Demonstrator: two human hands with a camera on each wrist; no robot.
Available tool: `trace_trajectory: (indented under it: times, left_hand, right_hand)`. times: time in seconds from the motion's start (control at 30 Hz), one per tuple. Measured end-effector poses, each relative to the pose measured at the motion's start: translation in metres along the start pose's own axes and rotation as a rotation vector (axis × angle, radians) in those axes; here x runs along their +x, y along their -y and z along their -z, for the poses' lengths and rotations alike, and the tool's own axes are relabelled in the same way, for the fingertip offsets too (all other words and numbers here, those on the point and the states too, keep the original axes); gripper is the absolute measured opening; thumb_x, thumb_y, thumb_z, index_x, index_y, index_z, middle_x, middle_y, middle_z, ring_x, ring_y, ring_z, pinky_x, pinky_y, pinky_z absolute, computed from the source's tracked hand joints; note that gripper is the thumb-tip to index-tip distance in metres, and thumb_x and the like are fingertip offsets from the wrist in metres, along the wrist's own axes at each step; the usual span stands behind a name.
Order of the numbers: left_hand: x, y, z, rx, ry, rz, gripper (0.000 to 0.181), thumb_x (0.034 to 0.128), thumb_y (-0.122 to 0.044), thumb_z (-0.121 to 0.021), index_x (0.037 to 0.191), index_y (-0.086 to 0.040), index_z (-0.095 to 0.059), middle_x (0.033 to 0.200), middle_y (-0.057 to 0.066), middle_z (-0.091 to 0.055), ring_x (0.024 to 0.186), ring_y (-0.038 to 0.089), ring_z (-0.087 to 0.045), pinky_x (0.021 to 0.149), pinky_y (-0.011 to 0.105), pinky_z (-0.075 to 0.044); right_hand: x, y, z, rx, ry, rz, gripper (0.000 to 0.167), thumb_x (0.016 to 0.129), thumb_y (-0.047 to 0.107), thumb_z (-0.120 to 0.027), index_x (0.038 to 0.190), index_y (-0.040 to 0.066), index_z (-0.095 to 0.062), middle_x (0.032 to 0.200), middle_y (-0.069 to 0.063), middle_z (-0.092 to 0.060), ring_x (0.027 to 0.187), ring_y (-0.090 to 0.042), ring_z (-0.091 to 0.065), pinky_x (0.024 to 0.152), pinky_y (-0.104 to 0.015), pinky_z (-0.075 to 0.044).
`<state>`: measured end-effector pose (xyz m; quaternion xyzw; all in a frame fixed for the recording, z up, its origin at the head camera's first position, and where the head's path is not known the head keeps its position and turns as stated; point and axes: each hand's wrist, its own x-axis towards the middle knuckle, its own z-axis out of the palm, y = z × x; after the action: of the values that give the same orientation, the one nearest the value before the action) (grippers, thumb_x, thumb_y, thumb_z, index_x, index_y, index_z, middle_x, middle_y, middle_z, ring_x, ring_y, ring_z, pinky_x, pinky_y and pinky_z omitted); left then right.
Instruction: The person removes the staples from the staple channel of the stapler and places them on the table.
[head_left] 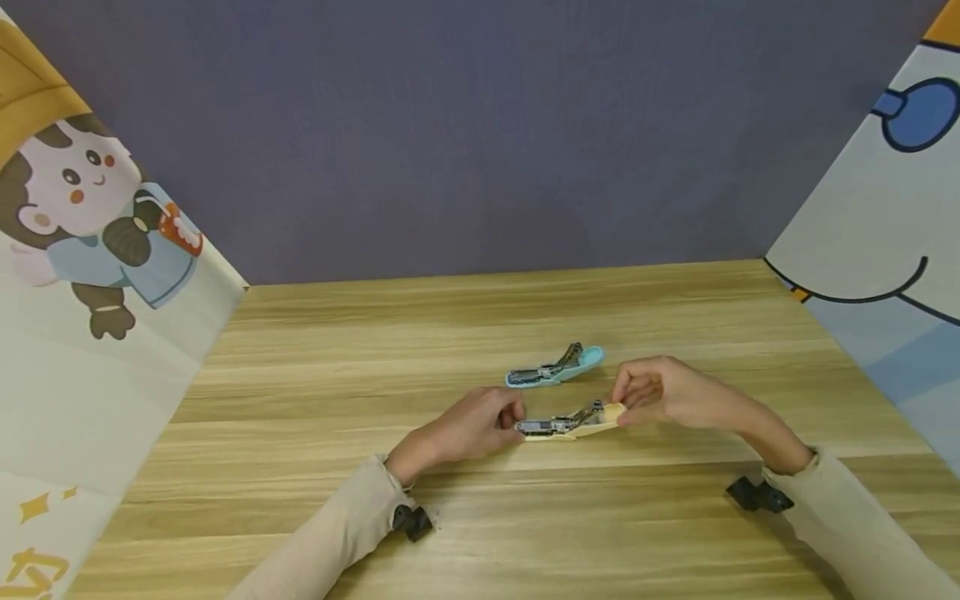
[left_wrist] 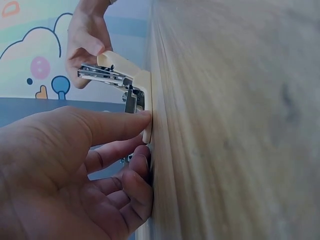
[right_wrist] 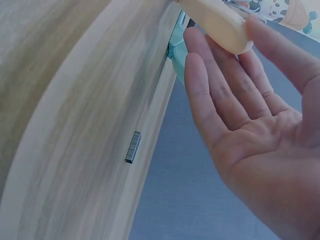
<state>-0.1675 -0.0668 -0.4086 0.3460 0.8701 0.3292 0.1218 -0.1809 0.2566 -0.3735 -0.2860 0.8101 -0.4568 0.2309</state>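
A cream-yellow stapler (head_left: pixel 596 427) lies opened out on the wooden table (head_left: pixel 337 367), its metal inner parts facing up. My left hand (head_left: pixel 467 427) pinches its left end between thumb and fingers, low against the tabletop in the left wrist view. At the other end, my right hand (head_left: pixel 678 393) holds the rounded yellow cover (right_wrist: pixel 222 27) between thumb and fingertips. Just behind it lies a second stapler, teal (head_left: pixel 592 359), also opened out and touched by neither hand.
A short strip of staples (right_wrist: pixel 133 147) lies on the table in the right wrist view. A dark grey panel (head_left: pixel 480 150) rises behind the table. Cartoon-printed walls (head_left: pixel 187 333) stand on the left and right.
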Motion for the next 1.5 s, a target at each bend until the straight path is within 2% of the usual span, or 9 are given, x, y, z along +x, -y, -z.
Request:
trace_trajectory:
  times: [0.2, 0.33, 0.57, 0.7, 0.9, 1.03, 1.17, 1.37, 1.5]
  left_hand:
    - [0.000, 0.000, 0.000, 0.005, -0.010, 0.013, 0.016, 0.0872, -0.014, -0.078, 0.095, -0.012, -0.063, 0.084, -0.008, -0.060, 0.077, 0.004, -0.056, 0.072, 0.020, -0.048]
    - [0.000, 0.000, -0.001, 0.009, -0.010, 0.015, 0.016, 0.0871, -0.015, -0.078, 0.095, -0.012, -0.064, 0.083, -0.009, -0.059, 0.076, 0.004, -0.055, 0.072, 0.020, -0.048]
    - [0.000, -0.001, 0.000, 0.011, 0.001, 0.027, 0.016, 0.0875, -0.015, -0.077, 0.095, -0.014, -0.063, 0.083, -0.009, -0.059, 0.076, 0.004, -0.055, 0.072, 0.020, -0.048]
    - [0.000, -0.001, 0.001, 0.017, 0.003, 0.029, 0.016, 0.0872, -0.015, -0.078, 0.095, -0.013, -0.063, 0.082, -0.010, -0.058, 0.076, 0.004, -0.055, 0.072, 0.020, -0.047]
    - [0.000, -0.001, 0.001, 0.016, -0.001, 0.026, 0.017, 0.0870, -0.016, -0.078, 0.095, -0.013, -0.064, 0.082, -0.010, -0.058, 0.076, 0.004, -0.054, 0.072, 0.020, -0.047]
    - [0.001, 0.000, -0.001, 0.012, 0.000, 0.020, 0.016, 0.0876, -0.016, -0.078, 0.095, -0.014, -0.063, 0.081, -0.009, -0.057, 0.075, 0.004, -0.054, 0.071, 0.020, -0.047]
    - [0.002, 0.001, -0.002, 0.005, 0.001, 0.011, 0.016, 0.0878, -0.015, -0.077, 0.095, -0.013, -0.063, 0.081, -0.009, -0.057, 0.074, 0.004, -0.053, 0.070, 0.020, -0.047]
    - [0.005, 0.001, -0.003, 0.006, -0.007, 0.013, 0.017, 0.0867, -0.014, -0.078, 0.094, -0.013, -0.063, 0.079, -0.009, -0.057, 0.072, 0.004, -0.053, 0.068, 0.020, -0.046]
    - [0.006, 0.001, -0.004, 0.009, -0.009, 0.015, 0.017, 0.0865, -0.015, -0.078, 0.094, -0.014, -0.063, 0.079, -0.009, -0.058, 0.072, 0.004, -0.054, 0.067, 0.020, -0.047]
  right_hand:
    - [0.001, 0.005, -0.001, -0.003, 0.008, 0.013, 0.020, 0.089, 0.015, -0.076, 0.102, 0.004, -0.065, 0.103, -0.010, -0.071, 0.093, -0.025, -0.069, 0.082, -0.036, -0.056]
    - [0.000, 0.010, -0.002, -0.048, -0.014, 0.000, 0.021, 0.090, 0.017, -0.075, 0.108, 0.010, -0.067, 0.106, -0.006, -0.069, 0.097, -0.022, -0.068, 0.084, -0.035, -0.056]
    - [-0.002, 0.025, -0.007, -0.125, -0.156, 0.077, 0.016, 0.094, 0.017, -0.071, 0.109, 0.019, -0.068, 0.106, 0.001, -0.071, 0.097, -0.017, -0.068, 0.084, -0.035, -0.055]
    - [-0.003, 0.036, -0.011, -0.136, -0.236, 0.088, 0.010, 0.095, 0.019, -0.069, 0.105, 0.022, -0.070, 0.101, 0.003, -0.072, 0.093, -0.018, -0.068, 0.083, -0.034, -0.055]
    - [-0.003, 0.053, -0.018, -0.172, -0.307, 0.086, 0.006, 0.096, 0.022, -0.068, 0.101, 0.025, -0.071, 0.097, 0.010, -0.072, 0.090, -0.017, -0.068, 0.080, -0.033, -0.055]
    - [-0.001, 0.058, -0.027, -0.285, -0.353, 0.111, 0.007, 0.096, 0.022, -0.068, 0.099, 0.029, -0.071, 0.095, 0.015, -0.070, 0.087, -0.008, -0.067, 0.076, -0.031, -0.055]
    - [0.001, 0.061, -0.036, -0.376, -0.357, 0.147, 0.009, 0.096, 0.021, -0.069, 0.100, 0.028, -0.070, 0.093, 0.017, -0.069, 0.084, -0.003, -0.066, 0.073, -0.028, -0.056]
    - [0.007, 0.068, -0.049, -0.388, -0.324, 0.213, 0.010, 0.096, 0.016, -0.067, 0.103, 0.023, -0.072, 0.095, 0.016, -0.069, 0.082, -0.004, -0.067, 0.072, -0.026, -0.056]
    - [0.012, 0.068, -0.059, -0.388, -0.301, 0.207, 0.010, 0.098, 0.015, -0.065, 0.103, 0.020, -0.072, 0.095, 0.012, -0.071, 0.082, -0.002, -0.066, 0.072, -0.024, -0.056]
